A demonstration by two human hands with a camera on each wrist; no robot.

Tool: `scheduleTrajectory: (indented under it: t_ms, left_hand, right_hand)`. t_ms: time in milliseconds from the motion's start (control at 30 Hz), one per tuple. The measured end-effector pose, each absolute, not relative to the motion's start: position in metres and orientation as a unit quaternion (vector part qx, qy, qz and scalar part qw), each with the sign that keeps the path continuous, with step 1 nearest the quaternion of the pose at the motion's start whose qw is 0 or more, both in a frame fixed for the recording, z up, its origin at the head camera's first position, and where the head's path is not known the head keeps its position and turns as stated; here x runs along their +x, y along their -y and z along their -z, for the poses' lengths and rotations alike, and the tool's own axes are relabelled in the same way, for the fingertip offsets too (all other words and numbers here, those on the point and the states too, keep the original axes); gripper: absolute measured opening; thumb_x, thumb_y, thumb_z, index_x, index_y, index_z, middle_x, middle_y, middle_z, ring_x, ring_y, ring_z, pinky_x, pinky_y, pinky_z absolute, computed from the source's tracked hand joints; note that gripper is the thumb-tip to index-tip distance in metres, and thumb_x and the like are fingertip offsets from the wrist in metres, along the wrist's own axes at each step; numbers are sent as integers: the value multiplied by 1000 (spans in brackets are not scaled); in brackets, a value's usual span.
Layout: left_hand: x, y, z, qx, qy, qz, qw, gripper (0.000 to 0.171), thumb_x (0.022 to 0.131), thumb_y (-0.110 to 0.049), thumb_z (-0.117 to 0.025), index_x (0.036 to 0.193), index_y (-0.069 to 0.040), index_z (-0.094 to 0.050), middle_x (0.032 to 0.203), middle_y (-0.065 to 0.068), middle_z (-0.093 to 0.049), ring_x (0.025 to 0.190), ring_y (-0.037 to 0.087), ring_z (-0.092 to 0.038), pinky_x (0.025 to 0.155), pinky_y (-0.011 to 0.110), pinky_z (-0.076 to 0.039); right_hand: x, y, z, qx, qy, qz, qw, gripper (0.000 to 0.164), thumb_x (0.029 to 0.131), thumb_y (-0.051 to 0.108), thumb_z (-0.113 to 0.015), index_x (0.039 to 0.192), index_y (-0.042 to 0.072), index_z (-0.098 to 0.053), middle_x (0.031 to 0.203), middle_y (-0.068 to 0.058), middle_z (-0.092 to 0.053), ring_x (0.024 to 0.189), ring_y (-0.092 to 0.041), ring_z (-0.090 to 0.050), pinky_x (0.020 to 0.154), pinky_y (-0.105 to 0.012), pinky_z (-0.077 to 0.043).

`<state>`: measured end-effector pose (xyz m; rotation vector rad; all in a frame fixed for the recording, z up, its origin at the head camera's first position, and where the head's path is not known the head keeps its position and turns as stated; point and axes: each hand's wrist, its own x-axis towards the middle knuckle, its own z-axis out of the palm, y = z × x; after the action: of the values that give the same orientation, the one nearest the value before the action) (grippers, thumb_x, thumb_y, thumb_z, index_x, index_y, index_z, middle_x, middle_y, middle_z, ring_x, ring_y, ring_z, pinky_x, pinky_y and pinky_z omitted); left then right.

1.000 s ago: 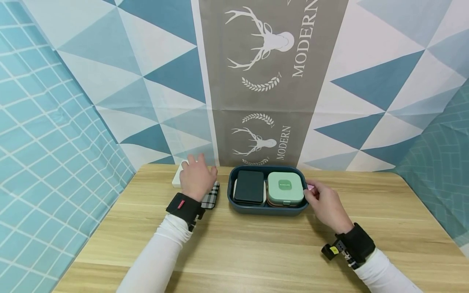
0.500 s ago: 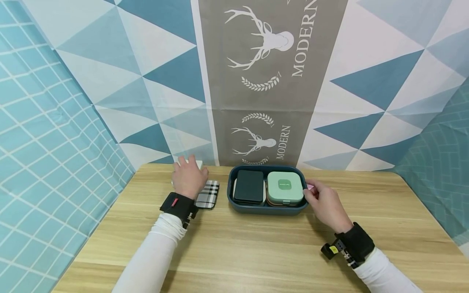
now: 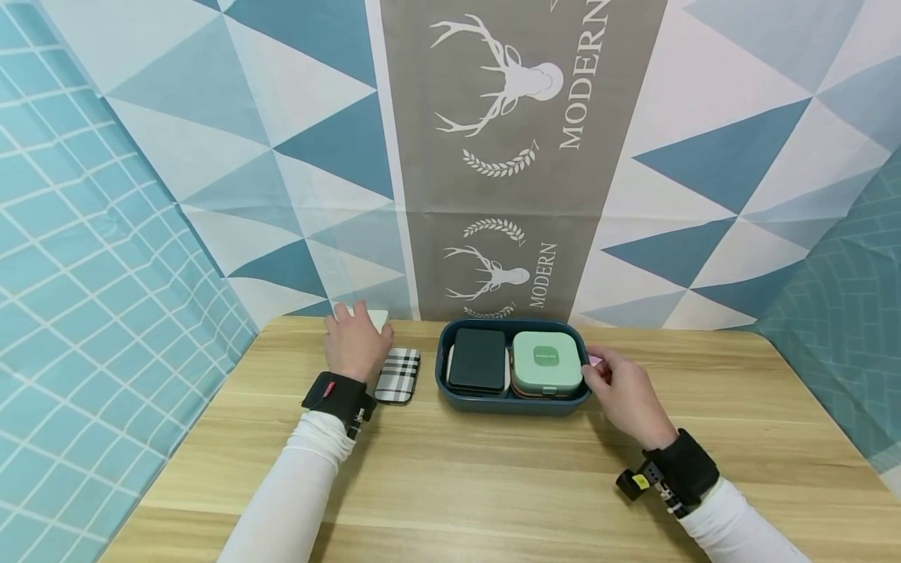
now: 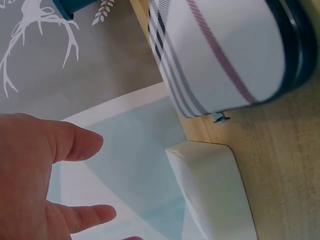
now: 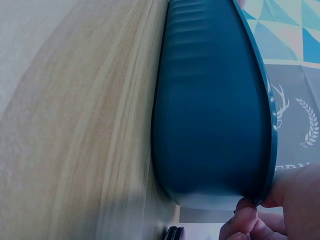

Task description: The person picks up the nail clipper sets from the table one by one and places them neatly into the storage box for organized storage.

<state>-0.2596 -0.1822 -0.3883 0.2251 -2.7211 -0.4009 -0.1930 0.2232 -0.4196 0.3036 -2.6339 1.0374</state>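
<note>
- The left grip [image 3: 357, 344] hovers over the white box, digits spread; in the left wrist view they stand apart with nothing between them, probably to span the box. Whether a hidden fingertip touches it, I cannot tell.
- The white box [image 4: 217, 192] lies under the left grip, partly covered by it.
- The plaid case [image 3: 397, 377] lies flat on the desk [image 3: 493, 485], just beside the left grip on its right.
- The right grip [image 3: 626, 395] is clamped on the navy two-compartment bin [image 3: 507, 405], pinching the rim at its near end, seemingly to steady it.
- In the compartment nearest the right grip, a mint-green box [image 3: 535, 377] tops a stack; in the farther one, a black box [image 3: 479, 360] does. The compartments likely keep the stacks separate.
</note>
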Motion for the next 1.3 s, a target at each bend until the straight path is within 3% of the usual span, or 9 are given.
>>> scheduleTrajectory:
  t_ms: [367,800,1067,1300]
  left_hand:
    - [-265,193,399,80,970,153,169,68,91,-42,-57,140,2,-40,122,32,-38,108,50,-39,83,58,-40]
    - [-266,198,401,75,971,171,150,72,90,-41,-60,142,3,-37,126,34,-36,111,51,-38,84,59,-40]
    - [-268,203,406,71,972,187,123,71,90,-43,-61,139,3,-39,120,32,-39,107,49,-38,86,55,-37]
    - [-270,208,412,80,971,201,102,73,89,-43,-62,139,3,-38,129,36,-33,116,51,-33,92,58,-35]
  right_hand:
    - [-193,-223,422,107,914,-362,148,33,97,16,-57,126,0,-58,81,-2,-57,67,-18,-50,55,-24,-41]
    - [-193,-223,422,104,915,-362,146,34,97,16,-56,127,0,-58,82,-3,-57,69,-18,-50,54,-24,-40]
    - [-194,-223,421,101,916,-362,142,34,97,16,-56,127,0,-58,81,-3,-57,68,-18,-50,53,-24,-40]
    - [-194,-223,420,102,916,-360,144,34,97,16,-57,126,0,-58,81,-2,-57,68,-18,-50,53,-24,-40]
